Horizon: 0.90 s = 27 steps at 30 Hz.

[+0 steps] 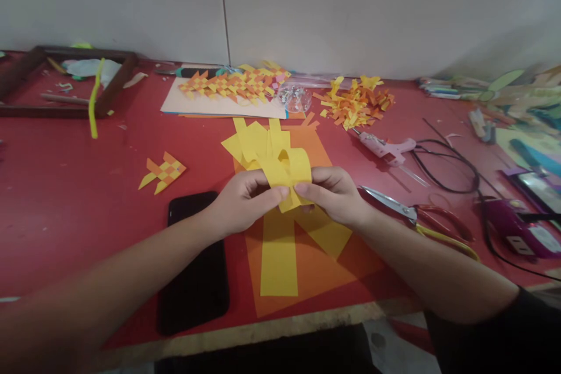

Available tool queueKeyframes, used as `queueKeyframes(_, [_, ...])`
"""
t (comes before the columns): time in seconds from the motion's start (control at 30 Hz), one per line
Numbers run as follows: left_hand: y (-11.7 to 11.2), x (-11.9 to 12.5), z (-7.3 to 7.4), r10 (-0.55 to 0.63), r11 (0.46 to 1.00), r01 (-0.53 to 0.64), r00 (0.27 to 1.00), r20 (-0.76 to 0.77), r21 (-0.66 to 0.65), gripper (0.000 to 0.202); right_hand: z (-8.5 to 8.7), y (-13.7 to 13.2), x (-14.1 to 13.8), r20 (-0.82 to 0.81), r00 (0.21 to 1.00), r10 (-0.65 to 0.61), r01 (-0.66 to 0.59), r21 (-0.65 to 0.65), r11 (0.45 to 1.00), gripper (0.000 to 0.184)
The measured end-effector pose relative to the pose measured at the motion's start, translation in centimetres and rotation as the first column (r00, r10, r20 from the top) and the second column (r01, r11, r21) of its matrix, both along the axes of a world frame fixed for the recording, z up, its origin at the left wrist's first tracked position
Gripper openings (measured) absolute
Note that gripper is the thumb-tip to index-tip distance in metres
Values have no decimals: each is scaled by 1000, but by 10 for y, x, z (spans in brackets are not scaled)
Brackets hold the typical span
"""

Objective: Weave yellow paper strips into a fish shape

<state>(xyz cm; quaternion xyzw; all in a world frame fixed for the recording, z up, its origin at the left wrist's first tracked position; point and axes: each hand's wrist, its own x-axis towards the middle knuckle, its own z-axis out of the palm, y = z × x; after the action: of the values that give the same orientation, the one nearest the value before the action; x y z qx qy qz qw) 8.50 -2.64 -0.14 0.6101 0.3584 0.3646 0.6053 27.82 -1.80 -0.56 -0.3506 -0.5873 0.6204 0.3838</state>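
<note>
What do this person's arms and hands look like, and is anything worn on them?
Both the left hand and right hand are bare, with no gloves, rings or watch showing. The forearms are uncovered; a black sleeve shows only at the right upper arm.

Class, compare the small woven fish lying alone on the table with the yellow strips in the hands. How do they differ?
The woven fish is checkered orange and yellow; the held strips are all yellow. The woven fish is flat and tight; the held strips loop loosely. The woven fish lies untouched on the red table; the held strips are pinched by left hand and right hand. Both are paper strips.
</note>
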Motion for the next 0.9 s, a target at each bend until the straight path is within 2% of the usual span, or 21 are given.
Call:
queueKeyframes(0.1, [0,0,-2,7,1000,-7,1000,13,-2,21,2,0,-1,7,1000,-23,23,16,1000,29])
queueKeyframes(0.2, [-1,-1,-3,6,998,-6,1000,3,-70,25,2,1,-2,19,999,-31,31,14,999,31])
queueKeyframes(0.37, [-4,-2,-4,-124,989,121,992,-27,-89,29,-2,2,1,-7,999,-43,43,-2,999,35])
queueKeyframes(0.5, [-3,-2,-4,-90,993,85,995,-47,-86,27,-1,2,3,6,1000,9,-9,11,1000,40])
queueKeyframes(0.63, [0,-2,-3,-75,994,73,997,-30,-81,30,2,1,2,39,999,2,-4,42,999,37])
queueKeyframes(0.9, [1,-2,-3,-55,992,57,998,23,-115,28,0,1,0,1,1000,27,-27,86,996,38])
